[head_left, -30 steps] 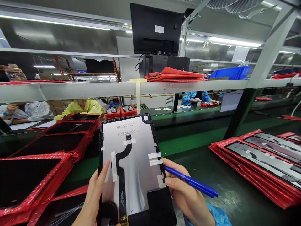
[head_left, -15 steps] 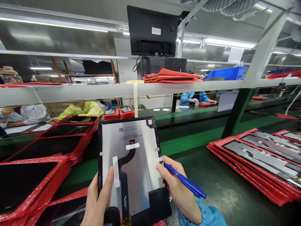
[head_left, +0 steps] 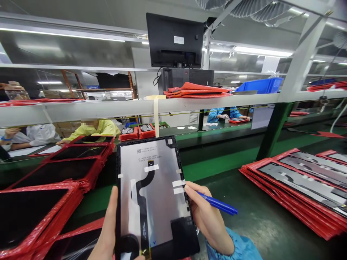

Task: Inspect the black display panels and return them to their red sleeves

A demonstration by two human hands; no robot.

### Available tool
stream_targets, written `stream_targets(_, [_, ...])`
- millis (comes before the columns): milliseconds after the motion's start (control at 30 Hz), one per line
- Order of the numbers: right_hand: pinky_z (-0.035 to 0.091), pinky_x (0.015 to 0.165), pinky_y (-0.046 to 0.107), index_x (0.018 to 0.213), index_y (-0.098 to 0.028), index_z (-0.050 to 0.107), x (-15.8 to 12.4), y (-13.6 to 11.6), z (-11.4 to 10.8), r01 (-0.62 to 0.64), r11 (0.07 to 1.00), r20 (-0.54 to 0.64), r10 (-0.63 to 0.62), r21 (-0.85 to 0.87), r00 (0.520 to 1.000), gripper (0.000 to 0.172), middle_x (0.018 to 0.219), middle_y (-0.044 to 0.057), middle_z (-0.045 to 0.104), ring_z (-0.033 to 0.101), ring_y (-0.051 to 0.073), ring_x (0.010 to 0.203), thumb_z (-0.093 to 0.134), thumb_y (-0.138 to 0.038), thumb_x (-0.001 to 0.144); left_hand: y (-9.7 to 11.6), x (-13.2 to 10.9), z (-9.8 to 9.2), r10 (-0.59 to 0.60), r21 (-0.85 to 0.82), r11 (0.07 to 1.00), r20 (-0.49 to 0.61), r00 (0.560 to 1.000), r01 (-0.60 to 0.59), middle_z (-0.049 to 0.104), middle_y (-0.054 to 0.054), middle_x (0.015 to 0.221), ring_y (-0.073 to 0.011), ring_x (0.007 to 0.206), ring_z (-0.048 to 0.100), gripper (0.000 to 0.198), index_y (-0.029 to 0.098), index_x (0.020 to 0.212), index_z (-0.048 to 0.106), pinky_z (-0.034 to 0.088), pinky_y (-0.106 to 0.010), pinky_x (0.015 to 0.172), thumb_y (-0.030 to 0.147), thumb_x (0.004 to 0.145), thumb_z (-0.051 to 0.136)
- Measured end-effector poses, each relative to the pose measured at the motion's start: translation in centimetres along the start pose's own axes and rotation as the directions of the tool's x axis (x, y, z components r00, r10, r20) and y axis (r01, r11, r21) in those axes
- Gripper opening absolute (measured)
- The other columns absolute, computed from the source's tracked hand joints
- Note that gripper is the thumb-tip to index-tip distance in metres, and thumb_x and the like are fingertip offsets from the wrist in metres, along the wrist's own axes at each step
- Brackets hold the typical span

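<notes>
While fingers (head_left: 200, 188) hold pen (head_left: 221, 205) and panel (head_left: 162, 206), red stacks (head_left: 291, 195) flank them.

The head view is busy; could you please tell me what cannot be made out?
In the head view:
- silver-backed rectangular panel: printed text too small to read
- blue plastic pen: one end hidden by the right hand
- black flat monitor: screen faces away

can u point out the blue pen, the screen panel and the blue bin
Blue pen (head_left: 218, 204), head view, on its barrel.
Screen panel (head_left: 163, 207), head view, on its silver back.
Blue bin (head_left: 260, 86), head view, on its side wall.
</notes>
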State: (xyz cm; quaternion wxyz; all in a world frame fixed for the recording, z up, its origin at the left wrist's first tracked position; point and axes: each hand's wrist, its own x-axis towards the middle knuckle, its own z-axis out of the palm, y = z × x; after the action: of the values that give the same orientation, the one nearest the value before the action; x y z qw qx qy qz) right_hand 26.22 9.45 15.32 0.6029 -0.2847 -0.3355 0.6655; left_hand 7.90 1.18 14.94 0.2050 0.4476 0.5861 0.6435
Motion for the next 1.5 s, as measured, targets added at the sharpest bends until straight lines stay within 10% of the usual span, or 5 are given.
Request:
stream_targets(267, [0.048, 0.079, 0.037, 0.075, -0.022, 0.078, 0.1, 1.3, 0.0, -0.034, 0.986, -0.004, 0.034, -0.166, 0.999, 0.037, 0.087, 0.005, 0.075, 0.063, 0.028, 0.09, 0.087, -0.049, 0.051, 1.5, 0.9, -0.3, -0.213, -0.449, 0.864, 0.08, 0.974, 0.226, 0.069, -0.006, 0.122, -0.0225, 0.113, 0.063, 0.088, 0.027, 0.147, 0.028, 0.053, -0.022, 0.086, 0.032, 0.073, 0.076])
stream_targets(733, [0.02, 0.051, 0.028, 0.051, -0.021, 0.044, 1.5, 1.5, 0.2, 0.268, 0.727, 0.301, -0.088, -0.633, 0.95, 0.047, 0.054, -0.006, 0.029, 0.025, 0.012, 0.054, 0.059, -0.055, 0.08, 1.6, 0.3, 0.1, -0.183, -0.365, 0.92, -0.079, 0.98, 0.143, 0.072, -0.008, 0.113, -0.0255, 0.104, 0.067, 0.068, 0.021, 0.13, 0.05, 0.052, -0.029, 0.088, 0.039, 0.07, 0.077])
stream_targets(1000, [0.035, 0.058, 0.028, 0.086, -0.018, 0.068, 1.8, 1.1, 0.1, 0.267, 0.757, 0.348, -0.055, -0.597, 0.936, 0.033, 0.069, 0.0, 0.059, 0.046, 0.017, 0.063, 0.062, -0.051, 0.082, 1.3, 0.3, 0.2, -0.19, -0.415, 0.9, -0.098, 0.977, 0.133, 0.076, -0.005, 0.103, -0.0259, 0.105, 0.067, 0.048, 0.02, 0.114, 0.065, 0.05, -0.032, 0.094, 0.04, 0.071, 0.075])
stream_targets(1300, [0.031, 0.053, 0.028, 0.07, -0.02, 0.061, 1.2, 1.2, 0.6, 0.329, 0.647, 0.34, -0.114, -0.687, 0.933, 0.033, 0.063, -0.002, 0.048, 0.037, 0.015, 0.058, 0.06, -0.051, 0.083, -0.5, 1.3, -0.5, -0.463, -0.465, 0.841, -0.35, 0.814, 0.278, 0.069, -0.004, 0.113, -0.0205, 0.112, 0.06, 0.02, 0.023, 0.09, 0.071, 0.05, -0.025, 0.087, 0.039, 0.077, 0.071])
stream_targets(1500, [0.025, 0.051, 0.028, 0.075, -0.019, 0.064, 0.8, 1.6, 0.9, 0.372, 0.659, 0.373, -0.147, -0.654, 0.916, 0.03, 0.056, -0.005, 0.033, 0.028, 0.012, 0.053, 0.059, -0.047, 0.084, 0.1, 1.6, -0.3, -0.314, -0.511, 0.836, -0.147, 0.938, 0.2, 0.056, 0.007, 0.051, -0.01, 0.046, 0.053, 0.031, 0.019, 0.068, 0.065, 0.044, -0.019, 0.044, 0.048, 0.064, 0.078])
